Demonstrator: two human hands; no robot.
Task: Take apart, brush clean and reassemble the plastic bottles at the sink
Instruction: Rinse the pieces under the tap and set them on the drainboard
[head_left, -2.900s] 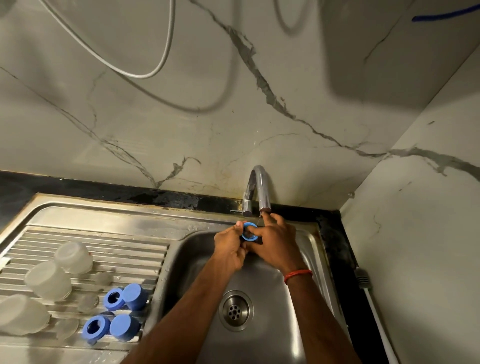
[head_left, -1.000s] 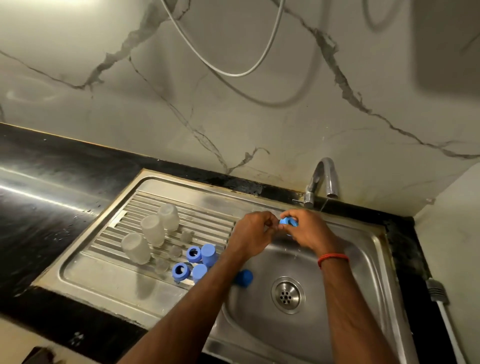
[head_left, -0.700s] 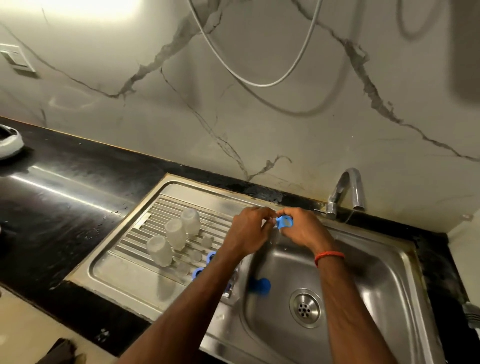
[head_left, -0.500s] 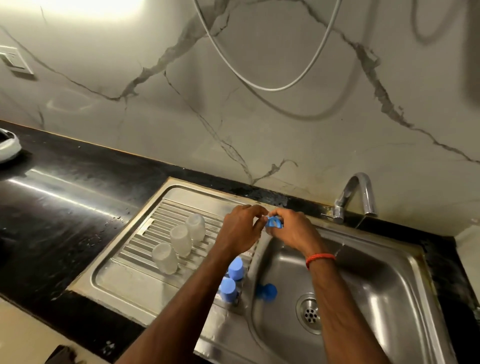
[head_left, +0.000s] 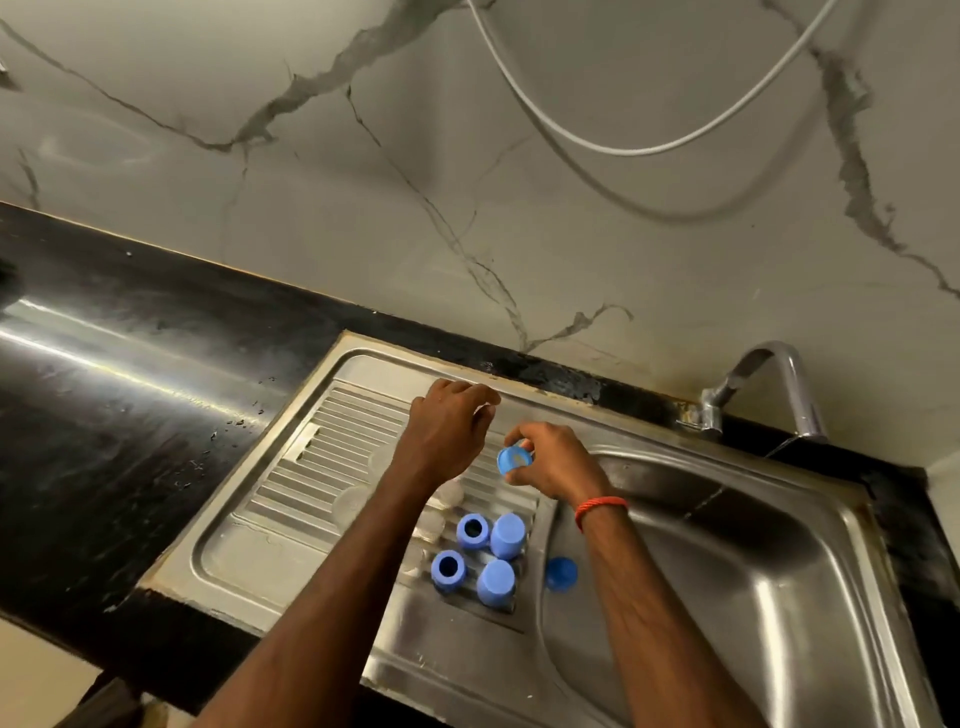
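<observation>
Your right hand (head_left: 550, 462) pinched the blue cap (head_left: 515, 460) in its fingertips over the drainboard (head_left: 291, 499). Left hand (head_left: 447, 431) was curled; can't tell if it held anything. Risk: the wet cap slips from that light pinch, drops among the four blue parts (head_left: 507, 535), or rolls into the basin (head_left: 727, 571) beside the loose blue piece (head_left: 561, 573).

Clear bottles (head_left: 451, 492): under my left forearm; only pale, blurred edges show, count unreadable. Left hand (head_left: 445, 431): fingertips curl away from me; whether they pinch anything I cannot tell. Blue ring (head_left: 514, 460): pinched in my right hand (head_left: 558, 462), its far rim covered by my fingers. Sink basin (head_left: 779, 545): right of my right forearm, part of its floor hidden behind that arm, near wall cut off by the bottom edge. White hose (head_left: 623, 152): above both hands, both ends run off the top edge. Dark object (head_left: 104, 701): lower left of my left arm, cut off, unidentifiable.
</observation>
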